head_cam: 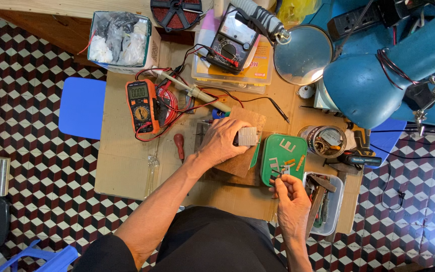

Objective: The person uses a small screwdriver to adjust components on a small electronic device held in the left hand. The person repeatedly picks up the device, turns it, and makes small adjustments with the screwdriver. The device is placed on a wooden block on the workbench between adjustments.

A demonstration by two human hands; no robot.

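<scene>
Left hand [222, 141] lies on a wooden board [240, 161], fingers clenched around a small grey metal block [247, 136] at mid-table. Right hand [290, 194] pinches a thin metal strip [277, 174] at the near edge of a green tray [285, 146] — more strips inside. Orange multimeter [141, 106] well left.

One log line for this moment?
left hand: holds small grey metal block | right hand: pinches thin metal strip at green tray

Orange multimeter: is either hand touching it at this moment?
No. The orange multimeter lies apart from both; the left hand holds a small metal block, and the right hand is at the green tray.
</scene>
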